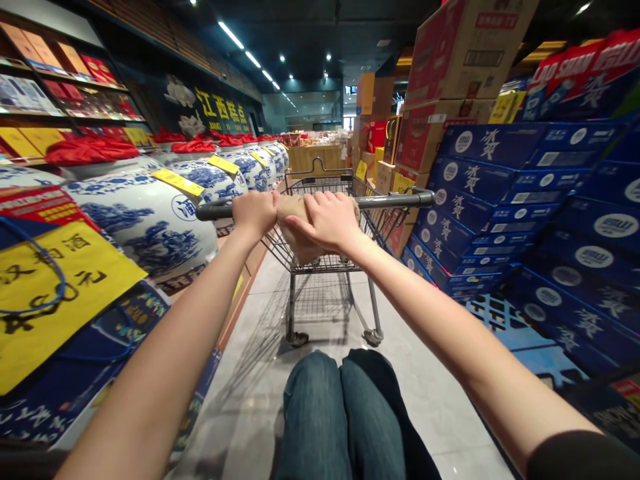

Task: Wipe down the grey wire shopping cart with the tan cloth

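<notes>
A metal shopping cart (330, 267) stands right in front of me, its dark handle bar (390, 200) running across the view. My left hand (254, 215) is closed around the bar, left of its middle. Just right of it, my right hand (331, 219) lies over a beige cloth-like bundle (300, 250) draped on the bar, fingers curled over the top and the thumb pointing left. The bundle hangs down on the near side, between and beneath both hands. The cart's wire basket extends forward beyond the handle.
Large blue-and-white jars (155, 220) with red cloth tops line the left side, near shelves (65, 100) of boxes. Stacked blue cartons (480, 180) and tall brown cartons (450, 73) rise on the right. Pale floor (240, 387) runs between them. A wooden counter (315, 161) stands ahead.
</notes>
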Demonstrator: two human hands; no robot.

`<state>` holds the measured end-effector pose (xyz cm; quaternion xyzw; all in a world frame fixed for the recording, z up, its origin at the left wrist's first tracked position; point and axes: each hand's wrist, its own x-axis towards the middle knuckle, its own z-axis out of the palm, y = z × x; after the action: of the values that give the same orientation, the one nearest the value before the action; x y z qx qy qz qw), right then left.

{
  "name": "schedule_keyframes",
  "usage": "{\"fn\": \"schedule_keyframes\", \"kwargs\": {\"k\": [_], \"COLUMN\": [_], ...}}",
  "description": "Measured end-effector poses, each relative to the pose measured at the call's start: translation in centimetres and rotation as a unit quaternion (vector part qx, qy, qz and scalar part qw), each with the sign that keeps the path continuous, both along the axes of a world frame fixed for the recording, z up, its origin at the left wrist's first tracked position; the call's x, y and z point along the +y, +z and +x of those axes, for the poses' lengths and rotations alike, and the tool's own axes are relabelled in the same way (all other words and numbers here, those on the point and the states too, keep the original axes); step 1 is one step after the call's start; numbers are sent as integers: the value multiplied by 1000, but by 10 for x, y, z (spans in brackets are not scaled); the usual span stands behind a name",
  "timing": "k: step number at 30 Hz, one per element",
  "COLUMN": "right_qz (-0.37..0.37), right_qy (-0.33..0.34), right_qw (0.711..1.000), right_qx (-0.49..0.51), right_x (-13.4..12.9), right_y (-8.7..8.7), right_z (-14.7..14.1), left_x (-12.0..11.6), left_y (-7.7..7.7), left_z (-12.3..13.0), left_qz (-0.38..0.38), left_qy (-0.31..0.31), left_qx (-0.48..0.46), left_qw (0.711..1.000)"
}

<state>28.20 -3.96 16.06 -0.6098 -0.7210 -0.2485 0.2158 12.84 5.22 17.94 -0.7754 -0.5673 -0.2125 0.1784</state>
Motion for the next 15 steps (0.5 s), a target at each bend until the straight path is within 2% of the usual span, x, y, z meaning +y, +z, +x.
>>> {"fn": "schedule_keyframes", "kwargs": {"k": [3, 6, 9, 12, 15], "right_qz": [-23, -45, -42, -63, -58], "right_qy": [-43, -166, -242, -241, -193], "right_qw": [999, 984, 969, 968, 979], "right_qx": [6, 38, 33, 34, 35], "right_x": [-17, -35, -38, -20, 8], "right_y": [8, 16, 25, 32, 31], "right_z": [36, 86, 118, 106, 58], "left_x": [5, 5, 2, -2, -6], "left_y": [-2, -4, -5, -5, -4], "left_z": [-4, -5, 0, 8, 15], "left_qz": [7, 3, 4, 12, 16], "left_qy": [0, -9, -16, -16, -16], "left_qx": [-23, -54, -65, -67, -63], "left_qw": [1000, 998, 998, 998, 998]}}
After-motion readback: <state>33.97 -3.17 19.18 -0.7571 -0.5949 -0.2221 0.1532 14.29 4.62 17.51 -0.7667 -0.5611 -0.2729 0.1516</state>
